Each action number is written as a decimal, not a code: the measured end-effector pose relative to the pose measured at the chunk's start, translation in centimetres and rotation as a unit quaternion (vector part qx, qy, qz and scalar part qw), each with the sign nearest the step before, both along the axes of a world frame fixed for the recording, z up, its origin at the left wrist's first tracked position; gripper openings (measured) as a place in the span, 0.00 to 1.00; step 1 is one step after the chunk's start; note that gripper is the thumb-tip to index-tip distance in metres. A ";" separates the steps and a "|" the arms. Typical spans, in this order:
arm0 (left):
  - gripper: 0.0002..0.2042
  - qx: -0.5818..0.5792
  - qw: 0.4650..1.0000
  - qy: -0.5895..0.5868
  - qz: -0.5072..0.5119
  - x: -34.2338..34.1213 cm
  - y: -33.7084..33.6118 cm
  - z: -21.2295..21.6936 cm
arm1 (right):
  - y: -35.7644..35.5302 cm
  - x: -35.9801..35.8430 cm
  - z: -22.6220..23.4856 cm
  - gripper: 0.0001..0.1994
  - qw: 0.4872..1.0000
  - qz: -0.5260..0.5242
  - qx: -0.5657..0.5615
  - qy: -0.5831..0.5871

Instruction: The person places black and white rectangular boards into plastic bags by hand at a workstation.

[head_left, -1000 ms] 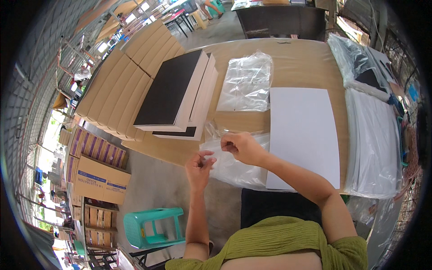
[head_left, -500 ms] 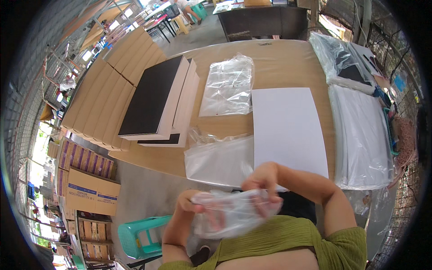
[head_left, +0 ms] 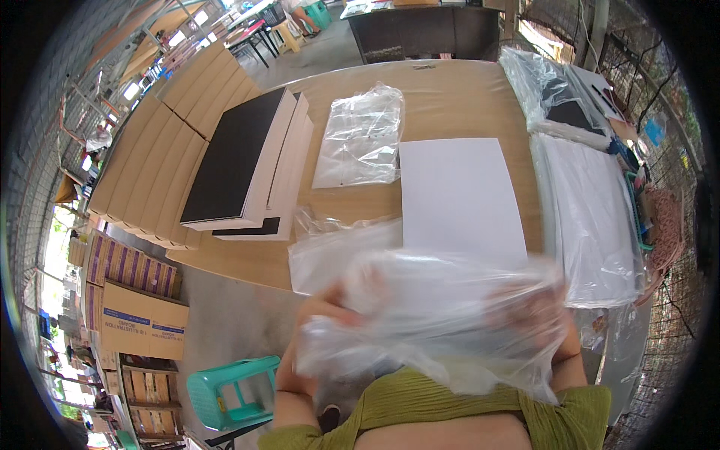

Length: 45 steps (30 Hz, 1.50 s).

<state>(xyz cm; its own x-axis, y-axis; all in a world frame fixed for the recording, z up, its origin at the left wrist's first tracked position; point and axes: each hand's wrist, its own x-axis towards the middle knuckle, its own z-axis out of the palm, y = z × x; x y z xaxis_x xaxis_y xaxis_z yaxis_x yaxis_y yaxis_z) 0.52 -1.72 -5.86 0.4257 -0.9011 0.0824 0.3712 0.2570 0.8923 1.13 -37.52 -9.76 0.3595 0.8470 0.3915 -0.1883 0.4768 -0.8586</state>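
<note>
The clear plastic bag, now spread wider, looks empty, both hands' fingers clamped on it.

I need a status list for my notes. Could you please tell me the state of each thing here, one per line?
Clear bag: spread open, held up by both hands, blurred.
Left hand: gripping the bag's left edge.
Right hand: inside or behind the bag, blurred.
White sheet: lying flat on the table.
Bag pile: lying flat, crumpled.
Black boards: stacked.
Stool: standing upright.
</note>
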 end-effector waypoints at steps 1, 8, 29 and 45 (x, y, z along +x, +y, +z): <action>0.28 -0.005 1.000 0.007 -0.005 0.0 0.1 -0.4 | -0.2 -0.9 1.8 0.18 0.991 -0.085 -0.046 0.091; 0.32 -0.467 0.833 0.266 -0.129 0.4 -1.8 -2.6 | -2.4 -5.2 2.2 0.04 0.966 -0.162 0.011 0.201; 0.31 0.440 0.729 -0.334 0.405 -4.4 -7.5 -6.1 | -2.3 -9.5 0.1 0.21 0.449 -0.723 -0.524 -0.009; 0.39 0.160 0.898 0.077 0.401 -4.8 -4.3 2.5 | -2.1 -12.0 3.1 0.07 0.637 -0.700 -0.083 0.312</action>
<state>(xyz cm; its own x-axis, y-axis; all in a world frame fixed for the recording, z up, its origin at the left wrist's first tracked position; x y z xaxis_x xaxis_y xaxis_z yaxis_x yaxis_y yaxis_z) -4.31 -6.01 -3.40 0.9331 -0.2654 -0.2425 0.3068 0.2362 0.9220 -10.90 -39.60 -6.64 0.8501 -0.4632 -0.2504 -0.0075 0.4648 -0.8854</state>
